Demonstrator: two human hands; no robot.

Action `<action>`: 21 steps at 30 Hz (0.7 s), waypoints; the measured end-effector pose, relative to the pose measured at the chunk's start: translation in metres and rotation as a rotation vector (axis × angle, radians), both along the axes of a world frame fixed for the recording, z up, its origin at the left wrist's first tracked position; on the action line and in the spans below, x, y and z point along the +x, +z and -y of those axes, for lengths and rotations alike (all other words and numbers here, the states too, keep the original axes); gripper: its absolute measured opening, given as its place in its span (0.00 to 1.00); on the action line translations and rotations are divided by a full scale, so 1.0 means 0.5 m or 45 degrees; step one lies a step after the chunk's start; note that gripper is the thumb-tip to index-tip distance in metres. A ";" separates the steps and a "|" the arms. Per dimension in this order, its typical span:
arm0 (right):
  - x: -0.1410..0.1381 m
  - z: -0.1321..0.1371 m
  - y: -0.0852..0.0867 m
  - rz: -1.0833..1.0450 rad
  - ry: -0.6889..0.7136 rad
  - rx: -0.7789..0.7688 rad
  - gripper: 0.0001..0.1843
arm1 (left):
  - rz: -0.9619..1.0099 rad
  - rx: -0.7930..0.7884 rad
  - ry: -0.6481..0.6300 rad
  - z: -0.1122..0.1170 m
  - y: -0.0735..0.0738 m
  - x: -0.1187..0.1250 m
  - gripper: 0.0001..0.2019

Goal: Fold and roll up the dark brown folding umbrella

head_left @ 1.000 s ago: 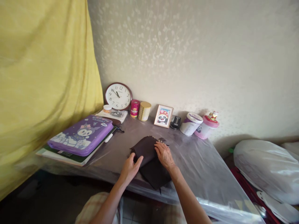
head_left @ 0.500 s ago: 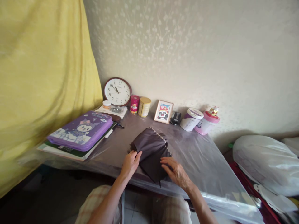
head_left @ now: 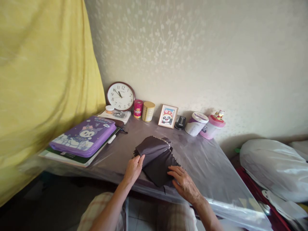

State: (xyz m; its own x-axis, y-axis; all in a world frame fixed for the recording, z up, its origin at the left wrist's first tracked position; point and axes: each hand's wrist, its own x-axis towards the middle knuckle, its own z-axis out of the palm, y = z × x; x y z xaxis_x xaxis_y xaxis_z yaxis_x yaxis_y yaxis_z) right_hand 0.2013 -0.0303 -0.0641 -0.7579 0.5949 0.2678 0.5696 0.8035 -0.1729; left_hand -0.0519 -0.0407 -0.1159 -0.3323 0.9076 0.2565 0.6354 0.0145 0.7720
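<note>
A dark purple-black piece of folded, pleated fabric (head_left: 156, 160) lies near the front of the plastic-covered table (head_left: 204, 166). A light, rope-like patterned trim (head_left: 173, 154) curves along its upper and right edge. My left hand (head_left: 134, 168) pinches the left edge of the fabric between thumb and fingers. At the lower right of the fabric, my right hand (head_left: 184, 183) rests with its fingers stretched over the edge, the thumb apart. What lies inside the folds is hidden.
On the left, a purple cartoon case (head_left: 84, 134) lies on books. Along the wall stand a clock (head_left: 121, 96), a red tin (head_left: 138, 109), a yellow tin (head_left: 148, 111), a picture frame (head_left: 167, 116), and two tubs. White bags (head_left: 271, 166) lie off the table's right side.
The fabric's top has dropped and flattened slightly, and its trim has shifted down and to the right. My right hand has moved a little right and down; my left hand keeps its hold.
</note>
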 end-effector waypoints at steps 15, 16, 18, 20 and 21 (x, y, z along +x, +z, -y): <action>0.017 -0.004 0.011 -0.052 -0.010 0.164 0.13 | -0.042 0.086 -0.099 0.004 -0.002 0.001 0.21; 0.019 -0.004 0.013 -0.050 -0.015 0.173 0.13 | -0.038 0.087 -0.101 0.003 -0.003 0.000 0.21; 0.022 -0.004 0.017 -0.052 -0.029 0.186 0.13 | -0.029 0.087 -0.097 0.002 -0.003 -0.001 0.21; 0.024 -0.005 0.018 -0.057 -0.042 0.195 0.13 | 0.002 0.071 -0.088 0.002 0.001 -0.002 0.21; 0.026 -0.006 0.019 -0.060 -0.048 0.198 0.13 | 0.025 0.056 -0.083 0.002 0.004 -0.002 0.21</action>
